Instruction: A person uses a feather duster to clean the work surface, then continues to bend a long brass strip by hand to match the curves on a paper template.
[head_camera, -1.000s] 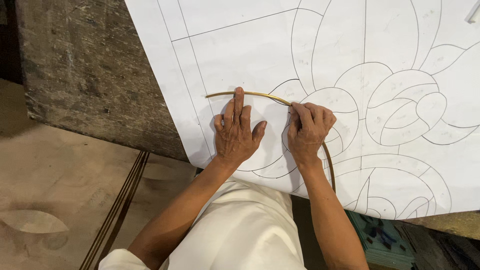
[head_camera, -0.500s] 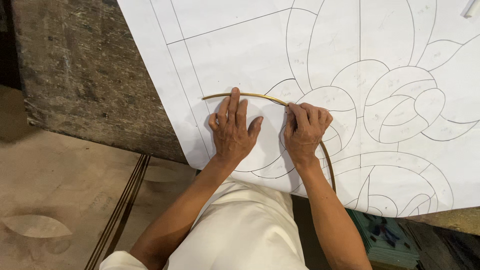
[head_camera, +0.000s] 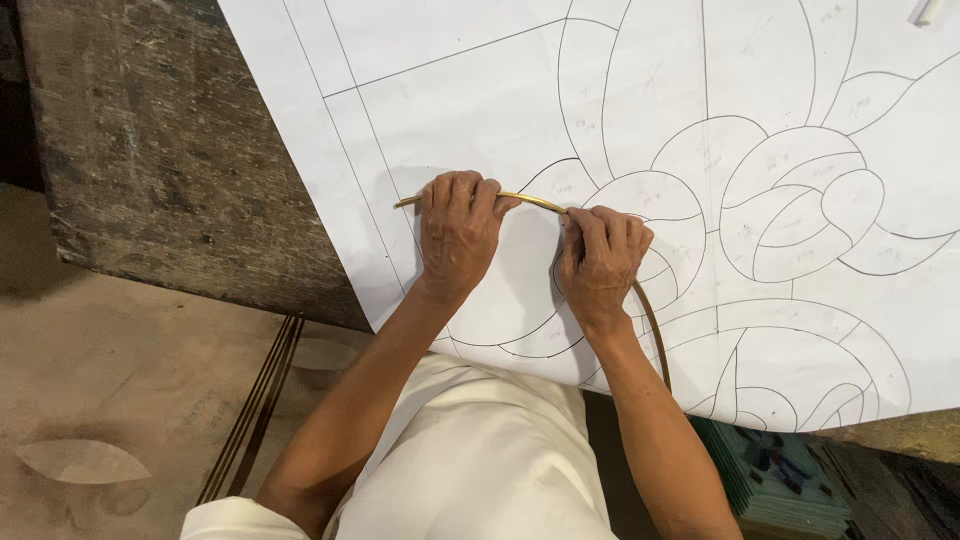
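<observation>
A worn dark worktable (head_camera: 160, 170) stands over a brown floor (head_camera: 110, 390), with stacked teal sheets (head_camera: 770, 475) below.

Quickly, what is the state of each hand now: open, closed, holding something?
Left hand: closed, gripping the thin curved brass strip near its end.
Right hand: closed on the same strip, pressing it onto the paper pattern.

A dark, worn stone-like worktable (head_camera: 150, 160) carries a large white paper sheet (head_camera: 480, 90) drawn with curved floral outlines, which covers its right part and overhangs the near edge. The table's left part is bare. A small white piece (head_camera: 928, 10) lies at the far right.
</observation>
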